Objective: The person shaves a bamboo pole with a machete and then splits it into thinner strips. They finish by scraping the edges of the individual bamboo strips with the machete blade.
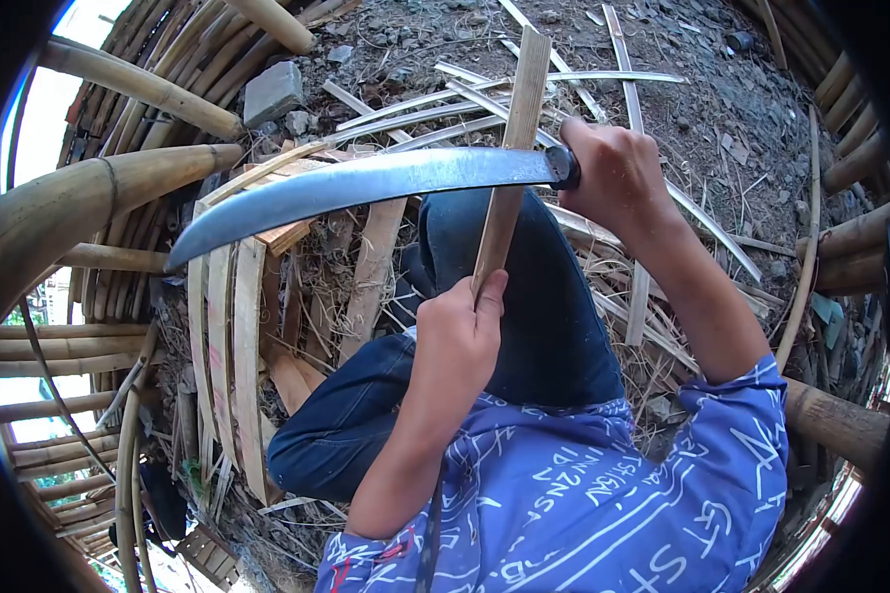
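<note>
My left hand (460,331) is closed round the lower end of a bamboo strip (526,94), which points up and away from me over my bent legs. In my right hand (618,183) is the dark handle of a machete, gripped in a fist. The machete's long curved blade (366,183) reaches left from that fist and crosses in front of the strip around its middle, its pointed tip out to the far left. Below the blade, the strip passes in front of my jeans-clad knee (544,287).
Thin split strips (475,94) lie scattered on the ground ahead, with shavings around my legs. Wider slats (250,366) stand at my left, near a grey block (273,94). Thick bamboo poles (89,198) jut in from the left, and another pole (836,425) is at the right.
</note>
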`<move>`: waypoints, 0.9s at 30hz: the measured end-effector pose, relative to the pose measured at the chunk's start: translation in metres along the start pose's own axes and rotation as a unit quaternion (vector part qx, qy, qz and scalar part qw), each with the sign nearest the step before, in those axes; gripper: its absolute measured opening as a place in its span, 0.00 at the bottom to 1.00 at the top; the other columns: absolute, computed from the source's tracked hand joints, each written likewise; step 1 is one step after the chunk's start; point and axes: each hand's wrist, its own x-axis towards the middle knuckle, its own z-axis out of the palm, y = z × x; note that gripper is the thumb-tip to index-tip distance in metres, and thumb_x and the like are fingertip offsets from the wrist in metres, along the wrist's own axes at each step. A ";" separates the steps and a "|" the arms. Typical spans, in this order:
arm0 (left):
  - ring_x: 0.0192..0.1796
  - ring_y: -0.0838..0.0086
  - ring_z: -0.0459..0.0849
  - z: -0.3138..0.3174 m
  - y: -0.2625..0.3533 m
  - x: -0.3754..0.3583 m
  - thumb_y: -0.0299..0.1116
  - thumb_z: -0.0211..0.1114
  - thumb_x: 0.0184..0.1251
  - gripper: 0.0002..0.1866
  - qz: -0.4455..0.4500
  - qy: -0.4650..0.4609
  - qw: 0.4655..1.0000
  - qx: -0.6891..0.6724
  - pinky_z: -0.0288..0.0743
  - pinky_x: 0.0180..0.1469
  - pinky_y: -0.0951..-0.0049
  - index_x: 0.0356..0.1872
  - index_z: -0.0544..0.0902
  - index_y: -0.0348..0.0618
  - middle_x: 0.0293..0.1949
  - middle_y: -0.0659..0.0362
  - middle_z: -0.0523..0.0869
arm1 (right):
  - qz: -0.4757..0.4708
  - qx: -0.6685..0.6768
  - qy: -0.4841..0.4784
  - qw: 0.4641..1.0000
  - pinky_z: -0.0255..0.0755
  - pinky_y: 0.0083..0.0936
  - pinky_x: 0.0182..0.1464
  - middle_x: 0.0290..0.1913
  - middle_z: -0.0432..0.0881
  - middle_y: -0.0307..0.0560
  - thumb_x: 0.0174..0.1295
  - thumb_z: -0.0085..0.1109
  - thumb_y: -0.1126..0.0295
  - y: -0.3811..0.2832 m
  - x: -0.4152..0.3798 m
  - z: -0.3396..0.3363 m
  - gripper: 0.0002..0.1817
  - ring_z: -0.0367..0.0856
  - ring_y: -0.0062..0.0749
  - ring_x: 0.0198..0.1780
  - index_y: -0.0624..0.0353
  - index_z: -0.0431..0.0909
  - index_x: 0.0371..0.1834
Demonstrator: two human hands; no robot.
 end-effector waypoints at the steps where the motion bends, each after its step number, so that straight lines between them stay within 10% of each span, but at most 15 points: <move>1: 0.19 0.80 0.72 0.000 0.000 0.000 0.50 0.54 0.74 0.26 -0.002 0.000 1.000 0.000 0.63 0.22 0.74 0.23 0.76 0.35 0.15 0.63 0.73 | -0.014 0.010 0.001 1.000 0.78 0.39 0.33 0.24 0.82 0.54 0.39 0.71 0.68 0.003 0.001 0.001 0.16 0.85 0.48 0.31 0.60 0.73 0.26; 11: 0.19 0.85 0.70 -0.001 0.000 -0.004 0.49 0.56 0.74 0.25 -0.034 -0.009 0.998 -0.060 0.62 0.20 0.79 0.21 0.75 0.38 0.15 0.64 0.72 | -0.021 -0.014 0.049 0.999 0.79 0.39 0.31 0.23 0.82 0.50 0.49 0.67 0.68 0.022 0.014 0.017 0.11 0.85 0.44 0.29 0.58 0.73 0.25; 15: 0.20 0.86 0.68 -0.001 -0.016 -0.028 0.49 0.57 0.73 0.24 -0.028 -0.007 0.999 -0.039 0.61 0.20 0.80 0.22 0.74 0.39 0.16 0.65 0.71 | 0.255 -0.029 -0.027 0.966 0.80 0.37 0.37 0.35 0.85 0.56 0.57 0.56 0.69 0.117 0.052 0.007 0.07 0.86 0.42 0.35 0.57 0.79 0.37; 23: 0.20 0.85 0.66 -0.009 -0.016 -0.015 0.49 0.56 0.74 0.25 -0.079 -0.079 0.990 -0.090 0.60 0.22 0.77 0.23 0.73 0.37 0.17 0.66 0.70 | 0.312 -0.033 0.048 0.948 0.75 0.45 0.43 0.35 0.84 0.60 0.56 0.53 0.69 0.121 -0.011 0.022 0.09 0.84 0.54 0.41 0.58 0.81 0.36; 27: 0.18 0.53 0.75 -0.007 0.000 -0.008 0.41 0.53 0.75 0.22 -0.015 -0.035 0.999 0.035 0.65 0.23 0.58 0.25 0.75 0.32 0.14 0.45 0.72 | 0.256 0.118 0.064 0.957 0.75 0.42 0.34 0.26 0.83 0.56 0.54 0.55 0.74 0.065 -0.029 0.005 0.05 0.84 0.52 0.31 0.58 0.80 0.32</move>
